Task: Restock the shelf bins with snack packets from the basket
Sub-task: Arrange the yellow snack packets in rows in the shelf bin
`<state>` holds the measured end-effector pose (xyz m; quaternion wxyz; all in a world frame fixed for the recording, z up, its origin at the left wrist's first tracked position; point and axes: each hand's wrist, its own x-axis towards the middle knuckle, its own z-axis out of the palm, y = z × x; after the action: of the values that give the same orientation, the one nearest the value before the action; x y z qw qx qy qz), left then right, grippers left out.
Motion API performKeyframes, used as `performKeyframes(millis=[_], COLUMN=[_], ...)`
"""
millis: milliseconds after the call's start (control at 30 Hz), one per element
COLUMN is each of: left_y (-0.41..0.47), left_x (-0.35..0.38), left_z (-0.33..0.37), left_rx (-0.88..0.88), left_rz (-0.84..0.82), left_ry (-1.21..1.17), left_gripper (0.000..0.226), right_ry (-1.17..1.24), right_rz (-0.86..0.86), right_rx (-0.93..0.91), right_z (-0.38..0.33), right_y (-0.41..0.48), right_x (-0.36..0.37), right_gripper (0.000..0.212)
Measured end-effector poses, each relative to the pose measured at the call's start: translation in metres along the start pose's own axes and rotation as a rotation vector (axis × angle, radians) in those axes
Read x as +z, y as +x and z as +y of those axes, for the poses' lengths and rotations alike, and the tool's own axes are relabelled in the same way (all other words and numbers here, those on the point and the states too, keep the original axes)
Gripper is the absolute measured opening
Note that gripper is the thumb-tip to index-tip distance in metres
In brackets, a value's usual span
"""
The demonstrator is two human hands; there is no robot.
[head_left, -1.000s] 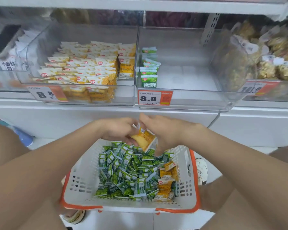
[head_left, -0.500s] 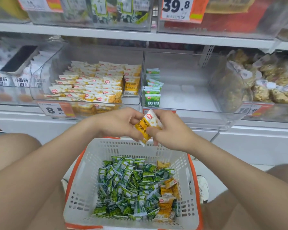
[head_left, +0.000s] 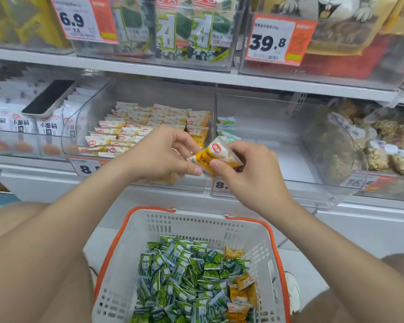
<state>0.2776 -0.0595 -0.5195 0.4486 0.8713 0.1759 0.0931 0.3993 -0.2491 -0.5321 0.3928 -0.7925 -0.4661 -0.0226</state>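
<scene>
Both hands hold one yellow packet (head_left: 216, 156) between them: the left hand (head_left: 161, 155) pinches its left end, and the right hand (head_left: 252, 176) grips its lower edge with thumb and curled fingers. Behind the left hand the yellow bin (head_left: 91, 117) is nearly full. Behind the right hand the green bin (head_left: 278, 159) has much bare floor. The basket (head_left: 196, 227) lies below the wrists.

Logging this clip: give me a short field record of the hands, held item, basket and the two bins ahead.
held item: yellow packet, between both hands
left hand: pinches its left end
right hand: pinches its right side
basket: mostly green packets, loose yellow packets at right
yellow-stock bin: rows of packets, partly full
green-stock bin: short green row at its left side
</scene>
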Motion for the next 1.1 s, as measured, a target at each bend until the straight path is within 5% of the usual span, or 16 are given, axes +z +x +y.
performKeyframes(millis=[167, 333, 633, 767, 1100], left_y=[0.024, 0.036, 0.047, 0.049, 0.050], left_x=[-0.020, -0.022, -0.028, -0.030, -0.027], left_z=[-0.026, -0.042, -0.051, -0.052, -0.052], left_rx=[0.077, -0.152, -0.325, -0.340, -0.334], left_rz=[0.369, 0.047, -0.241, -0.268, -0.265], left_ry=[0.548, 0.889, 0.866, 0.857, 0.868], left_gripper=[0.012, 0.080, 0.085, 0.086, 0.086], right_ry=[-0.146, -0.737, -1.009, -1.012, -1.135], right_rz=[0.086, -0.163, -0.629, -0.613, -0.423], right_rx=[-0.191, -0.217, -0.055, -0.012, -0.094], right_z=[-0.009, -0.031, -0.037, -0.024, -0.020], right_y=[0.041, 0.102, 0.170, 0.179, 0.184], right_x=[0.020, 0.043, 0.101, 0.117, 0.123], right_gripper=[0.023, 0.014, 0.028, 0.044, 0.035])
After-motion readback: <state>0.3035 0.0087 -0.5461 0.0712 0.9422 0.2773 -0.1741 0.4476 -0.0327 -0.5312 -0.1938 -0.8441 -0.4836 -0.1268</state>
